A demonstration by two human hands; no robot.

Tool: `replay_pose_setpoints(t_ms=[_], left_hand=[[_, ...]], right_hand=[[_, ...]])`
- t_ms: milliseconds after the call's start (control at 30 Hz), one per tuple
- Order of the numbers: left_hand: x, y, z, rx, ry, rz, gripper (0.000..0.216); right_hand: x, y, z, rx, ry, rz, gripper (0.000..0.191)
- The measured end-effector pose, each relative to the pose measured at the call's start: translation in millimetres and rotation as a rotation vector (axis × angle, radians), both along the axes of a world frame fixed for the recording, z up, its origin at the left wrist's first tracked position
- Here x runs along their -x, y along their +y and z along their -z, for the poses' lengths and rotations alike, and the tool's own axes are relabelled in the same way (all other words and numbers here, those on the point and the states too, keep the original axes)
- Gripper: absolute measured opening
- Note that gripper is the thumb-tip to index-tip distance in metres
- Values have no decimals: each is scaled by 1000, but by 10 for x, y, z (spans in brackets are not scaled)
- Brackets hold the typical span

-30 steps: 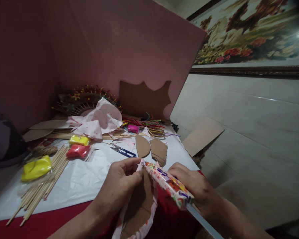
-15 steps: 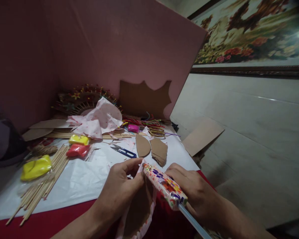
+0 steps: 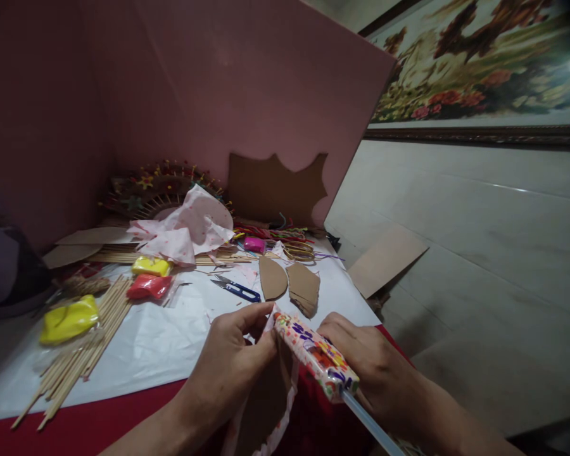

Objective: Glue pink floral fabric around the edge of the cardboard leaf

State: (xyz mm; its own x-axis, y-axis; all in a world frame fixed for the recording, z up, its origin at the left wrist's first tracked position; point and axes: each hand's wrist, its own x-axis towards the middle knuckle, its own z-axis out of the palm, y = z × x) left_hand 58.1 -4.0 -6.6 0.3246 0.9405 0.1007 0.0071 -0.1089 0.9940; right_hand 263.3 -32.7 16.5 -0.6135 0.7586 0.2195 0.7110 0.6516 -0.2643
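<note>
My left hand (image 3: pixel 237 358) pinches the upper end of a cardboard piece (image 3: pixel 266 399), whose edge is wrapped in pale pink fabric (image 3: pixel 287 408). In my right hand (image 3: pixel 356 348) is a glue gun (image 3: pixel 316 351) with a flowery pattern. A clear glue stick (image 3: pixel 370 421) sticks out of its rear end. The gun's nozzle meets the fabric edge beside my left thumb and forefinger; the exact contact is partly hidden. Just beyond my hands lie a pair of blue thread snips (image 3: pixel 237 289) and two cut cardboard pieces, one rounded (image 3: pixel 272 278) and one angular (image 3: pixel 304 288).
Wooden sticks (image 3: pixel 88 345) lie on the left beside yellow (image 3: pixel 71 320) and red (image 3: pixel 149 287) packets. Crumpled pink fabric (image 3: pixel 185 231) sits further back. A jagged cardboard sheet (image 3: pixel 275 187) leans against the pink panel (image 3: pixel 247 82). Gold-handled scissors (image 3: pixel 299 251) lie near coloured cords.
Almost nothing differs. Both hands, the glue gun and the fabric-edged cardboard stay nearly in place, with only a very slight shift to the right.
</note>
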Motion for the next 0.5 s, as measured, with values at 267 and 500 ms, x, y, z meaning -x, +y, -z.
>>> replay_pose_setpoints(t_ms=[267,500], left_hand=[[6,6,12,6,-3,11,25],[8,7,25,86,-114,73,27]], right_hand=[[-17,22,-1,-28,-17,-3,28],[-43,55,-4,-45,-21,-43,39]])
